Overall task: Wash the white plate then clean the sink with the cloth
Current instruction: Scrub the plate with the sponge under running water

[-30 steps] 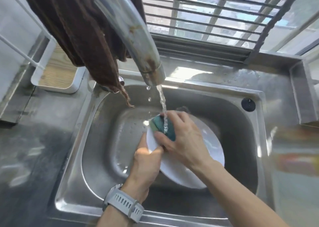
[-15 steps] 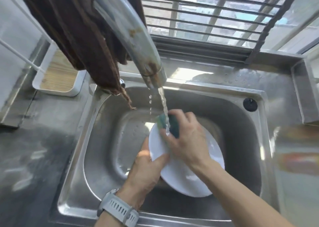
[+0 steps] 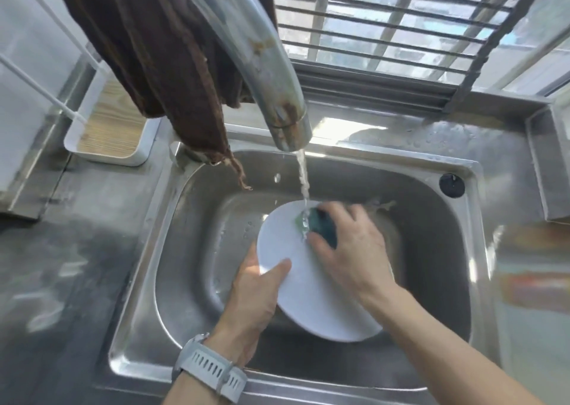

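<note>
The white plate is tilted over the steel sink under running water. My left hand grips its left rim, thumb on the face. My right hand holds a teal and green sponge against the plate's upper edge, right where the stream from the tap lands. A brown cloth hangs draped over the tap, its frayed corner dangling above the sink's back left corner.
A white tray with a wooden slatted base sits on the counter at the back left. A black plug hole cover is on the sink's back right rim. A barred window runs behind the sink.
The plate has turned and shifted so more of its white face shows on the left. My right hand with the sponge has slid to the right along the upper edge.
</note>
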`<state>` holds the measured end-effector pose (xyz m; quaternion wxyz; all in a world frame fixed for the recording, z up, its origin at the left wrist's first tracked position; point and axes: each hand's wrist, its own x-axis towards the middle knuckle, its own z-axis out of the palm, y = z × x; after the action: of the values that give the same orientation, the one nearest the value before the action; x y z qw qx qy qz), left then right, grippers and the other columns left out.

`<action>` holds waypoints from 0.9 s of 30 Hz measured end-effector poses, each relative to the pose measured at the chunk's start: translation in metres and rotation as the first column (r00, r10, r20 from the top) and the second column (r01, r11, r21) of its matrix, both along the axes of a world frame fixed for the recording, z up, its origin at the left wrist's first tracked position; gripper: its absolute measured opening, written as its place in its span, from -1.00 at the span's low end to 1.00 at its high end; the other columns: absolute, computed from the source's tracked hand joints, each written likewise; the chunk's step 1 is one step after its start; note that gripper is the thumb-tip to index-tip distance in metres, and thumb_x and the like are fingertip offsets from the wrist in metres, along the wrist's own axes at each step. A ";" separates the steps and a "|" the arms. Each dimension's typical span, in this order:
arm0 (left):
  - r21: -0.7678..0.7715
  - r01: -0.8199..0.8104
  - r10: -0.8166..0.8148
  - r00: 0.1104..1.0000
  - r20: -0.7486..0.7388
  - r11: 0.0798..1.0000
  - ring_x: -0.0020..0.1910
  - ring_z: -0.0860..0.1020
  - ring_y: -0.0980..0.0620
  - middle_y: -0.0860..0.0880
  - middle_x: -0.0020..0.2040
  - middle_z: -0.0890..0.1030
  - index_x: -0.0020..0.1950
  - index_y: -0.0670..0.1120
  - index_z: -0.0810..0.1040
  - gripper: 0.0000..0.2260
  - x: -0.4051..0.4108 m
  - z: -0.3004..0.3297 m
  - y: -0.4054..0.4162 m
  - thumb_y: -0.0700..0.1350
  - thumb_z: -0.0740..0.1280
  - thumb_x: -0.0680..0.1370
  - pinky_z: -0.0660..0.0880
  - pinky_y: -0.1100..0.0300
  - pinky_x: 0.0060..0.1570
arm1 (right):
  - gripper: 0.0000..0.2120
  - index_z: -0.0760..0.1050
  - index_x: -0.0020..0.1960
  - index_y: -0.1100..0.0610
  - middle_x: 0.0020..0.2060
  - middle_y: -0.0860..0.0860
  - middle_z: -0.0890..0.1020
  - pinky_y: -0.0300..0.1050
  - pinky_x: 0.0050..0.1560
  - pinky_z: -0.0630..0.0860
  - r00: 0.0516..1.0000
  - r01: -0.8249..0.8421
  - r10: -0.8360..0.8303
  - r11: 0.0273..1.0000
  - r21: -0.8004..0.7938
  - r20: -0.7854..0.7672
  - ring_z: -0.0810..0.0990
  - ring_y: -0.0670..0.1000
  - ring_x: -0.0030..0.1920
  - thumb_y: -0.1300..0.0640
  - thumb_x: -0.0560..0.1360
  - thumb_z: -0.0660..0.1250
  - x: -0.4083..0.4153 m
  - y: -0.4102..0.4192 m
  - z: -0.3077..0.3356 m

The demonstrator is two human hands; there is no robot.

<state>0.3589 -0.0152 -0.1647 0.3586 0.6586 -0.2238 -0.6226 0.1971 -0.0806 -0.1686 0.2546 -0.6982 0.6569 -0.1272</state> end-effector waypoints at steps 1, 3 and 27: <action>-0.003 -0.009 0.009 1.000 0.006 1.000 0.13 0.70 -0.03 0.04 0.09 0.75 0.31 0.11 0.56 -0.68 0.000 -0.002 -0.001 -0.22 0.35 0.62 0.61 -0.03 0.16 | -0.63 0.46 0.25 -0.13 -0.01 -0.05 0.50 -0.10 -0.02 0.45 0.993 -0.110 0.109 0.994 0.013 0.042 0.51 0.03 -0.01 -0.14 0.48 0.38 0.006 0.010 0.002; -0.005 -0.033 0.033 0.999 0.006 0.999 0.14 0.69 -0.05 0.04 0.10 0.75 0.29 0.11 0.57 -0.72 0.000 -0.005 0.001 -0.18 0.35 0.64 0.60 -0.08 0.19 | -0.62 0.46 0.25 -0.16 -0.02 -0.06 0.50 -0.11 -0.02 0.45 0.986 -0.162 0.161 0.987 0.025 0.035 0.51 0.01 -0.02 -0.15 0.47 0.39 0.004 0.011 0.001; -0.056 -0.221 0.223 0.973 0.051 0.974 0.22 0.64 0.02 0.06 0.23 0.67 0.36 0.10 0.51 -0.74 -0.010 -0.013 -0.016 0.07 0.17 0.72 0.56 -0.07 0.31 | -0.55 0.43 0.33 -0.24 0.06 -0.17 0.49 -0.27 0.06 0.40 0.985 -0.174 0.174 0.983 0.054 0.012 0.48 -0.10 0.07 -0.23 0.47 0.37 -0.018 0.050 0.017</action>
<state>0.3493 -0.0311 -0.1773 0.4357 0.6878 -0.1742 -0.5539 0.1793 -0.0307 -0.1516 0.2863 -0.7452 0.5957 -0.0889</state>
